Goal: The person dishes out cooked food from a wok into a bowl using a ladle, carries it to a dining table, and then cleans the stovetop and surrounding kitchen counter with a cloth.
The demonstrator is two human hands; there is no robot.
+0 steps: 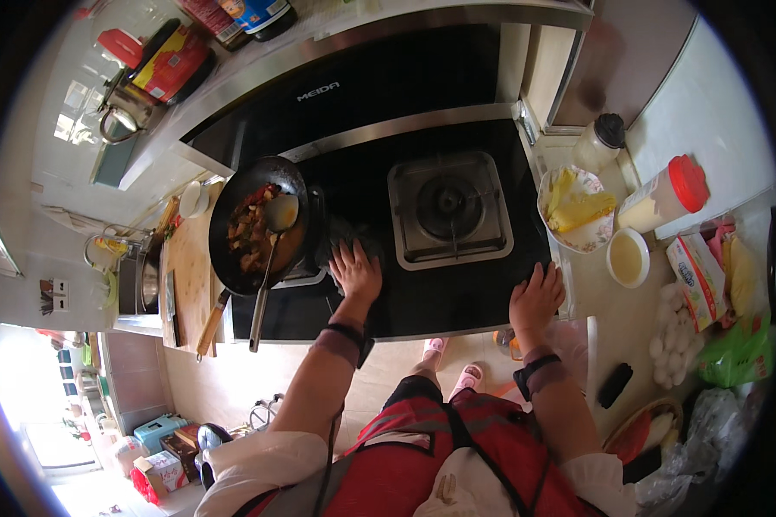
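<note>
My left hand (357, 278) lies over a dark grey cloth (343, 234), holding it down on the black glass cooktop (427, 310). Just left of the cloth, a black wok (220, 249) sits over the left burner with its wooden handle toward me. Chunks of stewed food (249, 229) in brown sauce fill part of it. A metal ladle (268, 258) rests in the wok, its handle crossing the near rim. My right hand (535, 300) rests empty at the cooktop's right edge, fingers slightly apart. Between my hands and farther back is the bare right burner (449, 203).
Left of the wok, a knife (171, 304) lies on a wooden cutting board (191, 271). A floral plate (579, 239) with yellow food, a small bowl (627, 258), a red-lidded jar (663, 194) and several eggs (672, 342) crowd the right counter. The range hood (362, 84) overhangs the back.
</note>
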